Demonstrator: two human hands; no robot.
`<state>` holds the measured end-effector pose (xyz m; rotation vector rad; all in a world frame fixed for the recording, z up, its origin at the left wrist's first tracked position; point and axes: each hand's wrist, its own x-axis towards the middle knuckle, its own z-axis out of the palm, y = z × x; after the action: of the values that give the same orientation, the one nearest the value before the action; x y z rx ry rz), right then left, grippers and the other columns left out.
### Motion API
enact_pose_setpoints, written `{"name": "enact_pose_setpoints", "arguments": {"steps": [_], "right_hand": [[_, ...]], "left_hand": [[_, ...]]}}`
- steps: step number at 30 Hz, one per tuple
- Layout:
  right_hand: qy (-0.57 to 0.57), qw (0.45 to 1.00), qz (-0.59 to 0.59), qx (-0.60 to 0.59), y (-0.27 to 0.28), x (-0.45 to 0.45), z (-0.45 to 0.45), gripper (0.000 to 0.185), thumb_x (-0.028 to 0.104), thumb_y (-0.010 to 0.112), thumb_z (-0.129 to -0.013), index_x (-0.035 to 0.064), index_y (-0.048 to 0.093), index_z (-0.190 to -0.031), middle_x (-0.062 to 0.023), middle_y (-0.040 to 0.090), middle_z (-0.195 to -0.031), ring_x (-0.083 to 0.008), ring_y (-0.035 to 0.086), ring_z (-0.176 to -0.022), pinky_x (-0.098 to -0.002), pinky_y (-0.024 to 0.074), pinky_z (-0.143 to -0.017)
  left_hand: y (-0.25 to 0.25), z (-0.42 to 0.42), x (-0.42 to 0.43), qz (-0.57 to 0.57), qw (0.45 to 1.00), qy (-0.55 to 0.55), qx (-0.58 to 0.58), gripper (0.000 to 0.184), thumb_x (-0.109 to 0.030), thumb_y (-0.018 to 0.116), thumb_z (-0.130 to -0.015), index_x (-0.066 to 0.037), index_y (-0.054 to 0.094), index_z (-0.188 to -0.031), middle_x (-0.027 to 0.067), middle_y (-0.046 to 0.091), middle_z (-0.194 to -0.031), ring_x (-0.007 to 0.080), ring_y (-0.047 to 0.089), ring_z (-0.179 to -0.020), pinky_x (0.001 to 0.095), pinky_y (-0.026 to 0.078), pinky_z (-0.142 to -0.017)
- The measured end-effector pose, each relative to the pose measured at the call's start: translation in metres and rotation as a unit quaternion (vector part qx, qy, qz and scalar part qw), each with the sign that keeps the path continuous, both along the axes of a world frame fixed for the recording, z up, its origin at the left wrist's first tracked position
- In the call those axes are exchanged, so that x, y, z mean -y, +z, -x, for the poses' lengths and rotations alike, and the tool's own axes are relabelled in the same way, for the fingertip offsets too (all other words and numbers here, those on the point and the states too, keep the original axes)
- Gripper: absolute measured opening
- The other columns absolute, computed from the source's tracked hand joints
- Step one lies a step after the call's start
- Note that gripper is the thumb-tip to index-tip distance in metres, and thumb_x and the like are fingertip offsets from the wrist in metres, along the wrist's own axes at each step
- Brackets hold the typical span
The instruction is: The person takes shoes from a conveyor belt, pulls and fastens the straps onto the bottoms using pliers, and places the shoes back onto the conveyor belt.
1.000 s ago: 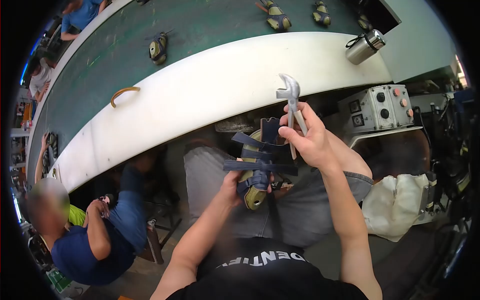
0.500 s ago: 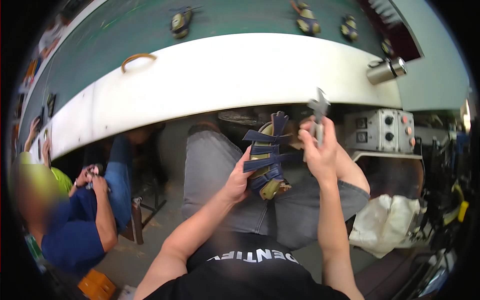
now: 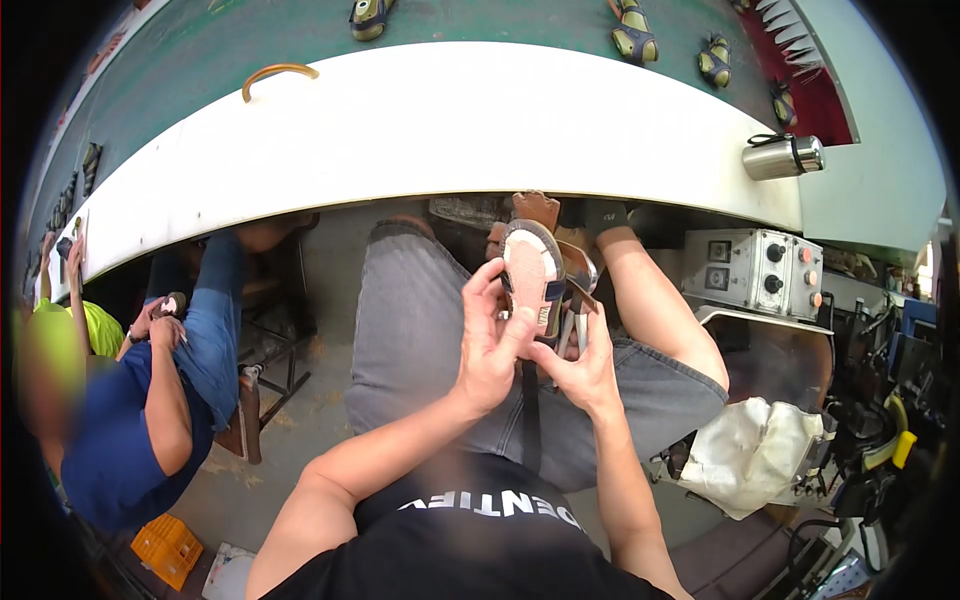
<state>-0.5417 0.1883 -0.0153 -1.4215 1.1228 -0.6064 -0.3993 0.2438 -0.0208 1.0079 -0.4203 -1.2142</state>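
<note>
A sandal upper on a last (image 3: 530,268) is held over my lap, its pinkish underside facing up and dark straps at its edges. My left hand (image 3: 490,345) is closed around its left side, thumb pressed on the near end. My right hand (image 3: 585,368) is at its right side, closed on the handles of metal lasting pincers (image 3: 581,262). The pincers lie along the sandal's right edge, close to a dark strap. Fingers and the sandal hide part of the tool, and I cannot tell whether its jaws grip the strap.
A white bench edge (image 3: 450,125) runs ahead of me, with a green conveyor (image 3: 490,22) carrying several sandals beyond. A steel flask (image 3: 783,157) and a control box (image 3: 745,275) are at the right. A white cloth (image 3: 752,455) lies lower right. A co-worker (image 3: 120,430) sits at the left.
The sandal has turned from its strapped upper side to its underside. My right hand has brought the pincers down and left against it. Sandals on the conveyor have shifted slightly in view.
</note>
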Motion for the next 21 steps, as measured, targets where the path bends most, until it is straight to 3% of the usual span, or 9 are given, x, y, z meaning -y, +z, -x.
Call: {"name": "enact_pose_setpoints", "arguments": {"steps": [1,4,5,8,9,11,14,18,21], "right_hand": [[0.03,0.997,-0.063,0.021,0.002,0.0,0.005,0.079,0.016,0.086,-0.079,-0.0015,0.041,-0.141,-0.0137,0.063,-0.124,-0.0179,0.065,-0.109,-0.0335,0.0551,-0.091],[0.047,0.982,-0.153,0.101,0.006,-0.011,0.005,0.085,0.016,0.083,-0.082,-0.0013,0.034,-0.149,-0.0122,0.059,-0.129,-0.0182,0.064,-0.111,-0.0323,0.057,-0.09],[0.084,0.983,-0.152,0.057,0.001,-0.012,0.011,0.085,0.017,0.082,-0.083,-0.0013,0.034,-0.15,-0.0129,0.057,-0.131,-0.0174,0.063,-0.112,-0.0315,0.0569,-0.09],[0.082,0.981,-0.169,0.043,-0.008,-0.016,0.012,0.082,0.019,0.082,-0.084,-0.0018,0.035,-0.148,-0.011,0.06,-0.123,-0.0156,0.065,-0.103,-0.0297,0.0576,-0.084],[0.093,0.981,-0.169,0.031,-0.015,-0.014,0.013,0.077,0.02,0.08,-0.087,-0.0019,0.037,-0.147,-0.0086,0.062,-0.113,-0.0135,0.065,-0.091,-0.0281,0.0565,-0.074],[0.096,0.963,-0.248,0.033,-0.02,-0.014,0.019,0.081,0.025,0.078,-0.088,0.0041,0.033,-0.153,-0.0108,0.057,-0.126,-0.0174,0.063,-0.101,-0.0318,0.0572,-0.078],[0.08,0.974,-0.211,0.013,-0.025,-0.022,0.022,0.074,0.024,0.076,-0.091,0.0009,0.036,-0.149,-0.0081,0.061,-0.112,-0.0135,0.062,-0.087,-0.0285,0.0555,-0.069],[0.054,0.966,-0.25,-0.044,-0.024,-0.034,0.024,0.055,0.023,0.072,-0.096,-0.0015,0.044,-0.137,-0.0053,0.063,-0.096,-0.0103,0.063,-0.075,-0.0264,0.0557,-0.063],[0.039,0.961,-0.263,-0.076,-0.022,-0.038,0.019,0.049,0.024,0.072,-0.096,-0.0019,0.048,-0.13,-0.0059,0.065,-0.092,-0.0111,0.064,-0.072,-0.0265,0.0565,-0.061]], "left_hand": [[-0.004,-0.003,0.005,0.01,0.998,0.032,0.059,0.071,-0.02,0.057,-0.103,-0.005,0.015,-0.158,0.0204,0.046,-0.141,0.0277,0.053,-0.124,0.0403,0.047,-0.104],[-0.014,-0.021,0.017,-0.048,0.999,0.012,-0.01,0.057,-0.035,0.043,-0.108,-0.003,0.029,-0.154,0.013,0.053,-0.136,0.0197,0.056,-0.121,0.0346,0.047,-0.101],[-0.027,-0.028,0.021,-0.043,0.996,-0.037,-0.066,0.054,-0.04,0.042,-0.109,-0.003,0.042,-0.149,0.01,0.06,-0.128,0.0184,0.059,-0.118,0.0341,0.048,-0.1],[-0.049,-0.038,0.035,-0.102,0.969,-0.116,-0.191,0.049,-0.046,0.048,-0.106,-0.006,0.058,-0.132,0.008,0.07,-0.109,0.0174,0.068,-0.098,0.0335,0.053,-0.094],[-0.051,-0.039,0.039,-0.124,0.971,-0.114,-0.169,0.048,-0.046,0.05,-0.106,-0.005,0.059,-0.129,0.0077,0.071,-0.108,0.0163,0.068,-0.097,0.0331,0.054,-0.091],[-0.061,-0.037,0.043,-0.167,0.966,-0.106,-0.167,0.044,-0.044,0.054,-0.104,-0.005,0.062,-0.124,0.0064,0.071,-0.108,0.0143,0.068,-0.095,0.0318,0.055,-0.087],[-0.044,-0.025,0.04,-0.129,0.975,-0.055,-0.17,0.03,-0.036,0.055,-0.105,-0.008,0.063,-0.108,0.0013,0.064,-0.098,0.0111,0.061,-0.089,0.0289,0.05,-0.082],[-0.05,-0.019,0.035,-0.106,0.981,-0.036,-0.159,0.028,-0.033,0.055,-0.105,-0.007,0.063,-0.111,0.0016,0.066,-0.102,0.0105,0.061,-0.094,0.0283,0.049,-0.085],[-0.053,-0.024,0.042,-0.098,0.977,-0.101,-0.159,0.035,-0.035,0.053,-0.105,-0.004,0.063,-0.116,0.0111,0.072,-0.101,0.0177,0.069,-0.09,0.0337,0.057,-0.083]]}}
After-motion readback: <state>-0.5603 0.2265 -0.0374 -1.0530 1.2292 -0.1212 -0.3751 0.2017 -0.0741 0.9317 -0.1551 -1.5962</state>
